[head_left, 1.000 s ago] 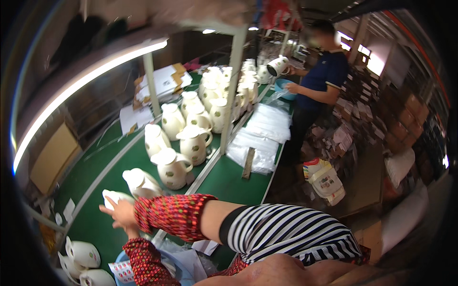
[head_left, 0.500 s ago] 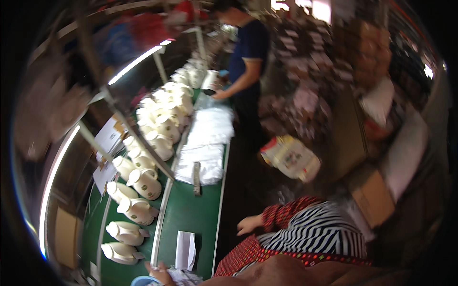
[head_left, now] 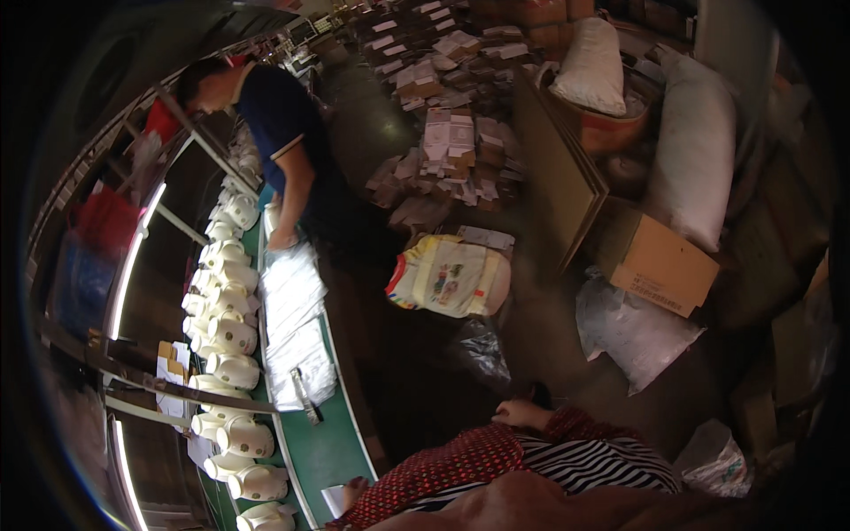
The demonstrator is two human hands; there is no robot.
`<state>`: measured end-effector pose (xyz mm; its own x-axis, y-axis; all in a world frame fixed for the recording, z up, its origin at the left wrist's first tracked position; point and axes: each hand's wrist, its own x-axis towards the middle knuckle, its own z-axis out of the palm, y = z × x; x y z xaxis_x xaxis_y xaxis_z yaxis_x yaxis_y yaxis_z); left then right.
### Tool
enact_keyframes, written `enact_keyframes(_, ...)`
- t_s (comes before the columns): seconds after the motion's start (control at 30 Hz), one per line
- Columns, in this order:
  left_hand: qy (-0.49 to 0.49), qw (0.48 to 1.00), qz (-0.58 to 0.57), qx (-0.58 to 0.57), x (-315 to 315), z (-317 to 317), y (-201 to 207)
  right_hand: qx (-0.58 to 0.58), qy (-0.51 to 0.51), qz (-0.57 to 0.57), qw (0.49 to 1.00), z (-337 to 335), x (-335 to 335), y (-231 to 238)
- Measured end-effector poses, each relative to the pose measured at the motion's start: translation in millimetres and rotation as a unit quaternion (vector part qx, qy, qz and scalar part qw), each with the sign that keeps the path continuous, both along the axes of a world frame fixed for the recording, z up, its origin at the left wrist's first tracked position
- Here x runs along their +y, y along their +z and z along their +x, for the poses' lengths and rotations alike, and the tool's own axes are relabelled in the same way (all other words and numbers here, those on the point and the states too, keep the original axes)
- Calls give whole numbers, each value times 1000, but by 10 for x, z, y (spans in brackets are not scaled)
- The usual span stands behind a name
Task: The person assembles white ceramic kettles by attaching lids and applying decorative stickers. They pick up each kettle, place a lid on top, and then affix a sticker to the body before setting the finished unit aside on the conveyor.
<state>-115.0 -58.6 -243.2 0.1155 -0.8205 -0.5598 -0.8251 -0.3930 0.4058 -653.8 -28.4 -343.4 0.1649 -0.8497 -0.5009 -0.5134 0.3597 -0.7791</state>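
Observation:
My left hand (head_left: 356,489) is low over the green bench, beside a folded white paper (head_left: 335,501). Only part of it shows past the sleeve, so its grip is unclear. Away from the bench, in front of my body, my right hand (head_left: 521,413) has its fingers curled in. Something small and dark is next to it, and what the fingers hold, if anything, is hidden. Cream-coloured jugs (head_left: 245,436) lie in a long row on the bench's left side. Clear plastic bags (head_left: 299,350) are stacked on the green bench top (head_left: 332,458), with a metal bar (head_left: 305,396) across them.
A person (head_left: 288,133) in a dark shirt bends over the bench's far end. A cushion-like printed bundle (head_left: 452,276) sits right of the bench. Flattened cartons (head_left: 447,146), a cardboard box (head_left: 664,261) and white sacks (head_left: 691,150) crowd the floor. A metal rail (head_left: 186,388) crosses the jugs.
My view has swung right, shifting the bench leftward in the picture. My right hand was hanging with looser fingers and is now curled. The co-worker, who held a jug, now reaches down to the bags.

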Motion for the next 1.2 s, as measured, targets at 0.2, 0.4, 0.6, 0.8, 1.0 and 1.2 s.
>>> enact_keyframes(0.2,8,999,35,-29,-453,-1158,229,-15,-37,-31,999,-1058,225,-312)
enact_keyframes(0.4,-15,999,39,21,-474,-2299,194,18,-111,36,993,-2145,372,-408)
enact_keyframes(0.6,14,998,25,60,33,-2216,38,73,28,80,994,-2223,-166,35)
enact_keyframes(0.8,21,990,-103,90,1644,-1703,-180,-4,195,-81,977,-1054,-957,-113)
enact_keyframes(1.0,322,911,-230,121,2330,-1733,326,-24,378,63,923,559,-1445,119)
enact_keyframes(1.2,525,764,-373,56,2904,-1327,567,12,621,-51,782,2863,-1187,1079)
